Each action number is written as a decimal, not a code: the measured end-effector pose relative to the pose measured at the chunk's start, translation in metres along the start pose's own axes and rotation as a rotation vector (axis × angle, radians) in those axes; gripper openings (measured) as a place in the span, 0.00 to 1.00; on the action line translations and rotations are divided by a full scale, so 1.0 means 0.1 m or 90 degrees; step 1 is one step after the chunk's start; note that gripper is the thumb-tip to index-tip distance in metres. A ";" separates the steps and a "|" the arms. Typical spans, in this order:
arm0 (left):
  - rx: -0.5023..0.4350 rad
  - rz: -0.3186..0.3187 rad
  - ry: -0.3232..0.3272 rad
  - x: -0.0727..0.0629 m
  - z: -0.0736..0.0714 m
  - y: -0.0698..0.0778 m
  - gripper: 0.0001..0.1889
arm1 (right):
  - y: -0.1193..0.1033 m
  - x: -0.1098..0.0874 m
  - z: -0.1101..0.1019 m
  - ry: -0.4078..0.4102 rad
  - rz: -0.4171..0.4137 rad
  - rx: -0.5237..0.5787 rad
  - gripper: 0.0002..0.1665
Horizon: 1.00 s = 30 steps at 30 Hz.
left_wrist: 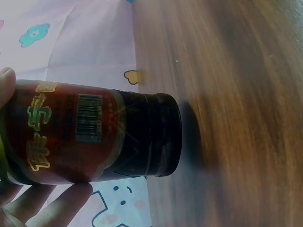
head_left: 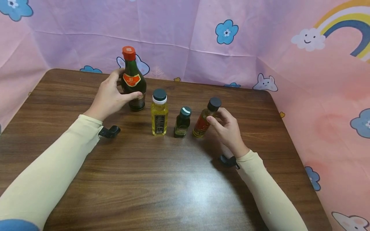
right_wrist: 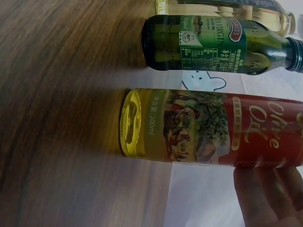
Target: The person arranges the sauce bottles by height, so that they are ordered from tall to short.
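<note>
My left hand (head_left: 107, 96) grips a dark green glass bottle (head_left: 133, 67) with a red cap and an orange-red neck label. In the left wrist view, a barcode shows on its red body label, and a shadow lies by its base. On the right, my right hand (head_left: 229, 131) holds a small olive oil bottle (right_wrist: 203, 127) with a black cap and red label, leaning slightly. Between the hands stand a square bottle of yellow oil (head_left: 159, 110) with a dark green cap and a short dark green olive oil bottle (right_wrist: 208, 45).
The bottles are on a brown wood-grain table (head_left: 130, 179), whose front part reflects a bright patch of light. Behind and to the right hangs a pink and purple cloth (head_left: 173, 35) printed with flowers, rabbits and a rainbow. Black wrist mounts (head_left: 110, 132) jut from both sleeves.
</note>
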<state>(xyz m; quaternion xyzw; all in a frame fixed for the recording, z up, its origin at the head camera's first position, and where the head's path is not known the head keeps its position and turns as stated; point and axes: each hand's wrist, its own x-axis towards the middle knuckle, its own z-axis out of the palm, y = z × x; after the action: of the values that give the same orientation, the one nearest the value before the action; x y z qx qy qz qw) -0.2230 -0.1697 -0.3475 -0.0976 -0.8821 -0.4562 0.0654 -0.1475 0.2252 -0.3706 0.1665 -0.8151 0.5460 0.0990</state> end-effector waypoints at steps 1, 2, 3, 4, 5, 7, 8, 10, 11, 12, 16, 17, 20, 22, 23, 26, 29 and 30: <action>0.000 0.000 0.002 0.00 0.00 -0.01 0.53 | 0.00 0.00 0.00 0.000 -0.001 0.000 0.18; 0.000 -0.001 0.003 0.01 0.00 -0.02 0.53 | 0.00 0.00 0.00 0.000 -0.002 0.000 0.18; 0.000 -0.002 0.003 0.01 0.01 -0.03 0.53 | 0.00 0.00 0.00 0.000 -0.001 0.001 0.18; 0.002 -0.002 0.002 0.01 0.01 -0.04 0.53 | 0.00 0.00 0.00 0.000 -0.001 0.003 0.19; 0.002 -0.004 0.002 0.01 0.01 -0.05 0.53 | 0.00 0.00 0.00 0.000 0.001 0.004 0.19; 0.002 -0.007 0.000 0.01 0.02 -0.07 0.53 | 0.01 0.00 0.00 0.000 0.001 0.003 0.19; 0.002 -0.008 0.000 0.01 0.02 -0.08 0.53 | 0.01 0.00 0.00 0.000 0.001 0.001 0.19; 0.000 -0.008 0.000 0.01 0.02 -0.10 0.53 | 0.02 0.00 0.00 0.000 -0.001 -0.003 0.19; -0.001 -0.010 -0.001 0.01 0.02 -0.11 0.53 | 0.02 0.00 0.00 0.000 -0.001 -0.004 0.19; -0.002 -0.010 -0.003 0.01 0.02 -0.11 0.53 | 0.02 0.00 0.01 0.000 -0.002 -0.005 0.18; 0.000 -0.024 -0.020 0.04 0.01 -0.12 0.56 | 0.03 -0.01 0.00 0.001 -0.001 -0.004 0.18; 0.001 -0.028 -0.026 0.04 0.01 -0.12 0.56 | 0.02 -0.01 0.00 0.001 -0.001 -0.002 0.18; 0.003 -0.038 -0.042 0.06 -0.01 -0.13 0.57 | 0.02 -0.02 0.00 0.000 0.001 -0.005 0.18; 0.001 -0.038 -0.047 0.06 -0.01 -0.14 0.57 | 0.01 -0.02 0.00 0.002 0.002 -0.004 0.19; -0.002 -0.038 -0.047 0.06 -0.01 -0.14 0.57 | 0.01 -0.02 0.00 0.001 0.004 -0.001 0.19; -0.011 -0.037 -0.045 0.06 0.00 -0.16 0.57 | 0.01 -0.01 0.00 0.001 0.006 0.007 0.19; -0.020 -0.037 -0.039 0.04 0.02 -0.18 0.57 | 0.01 -0.01 0.00 -0.002 0.008 0.008 0.19; -0.021 -0.036 -0.037 0.04 0.02 -0.19 0.57 | 0.02 -0.01 0.00 -0.003 0.007 0.008 0.19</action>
<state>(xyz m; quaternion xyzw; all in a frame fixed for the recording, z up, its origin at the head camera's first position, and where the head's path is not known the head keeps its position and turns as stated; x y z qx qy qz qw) -0.2312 -0.1784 -0.3631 -0.0868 -0.8783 -0.4695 0.0250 -0.1469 0.2258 -0.3726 0.1637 -0.8130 0.5511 0.0928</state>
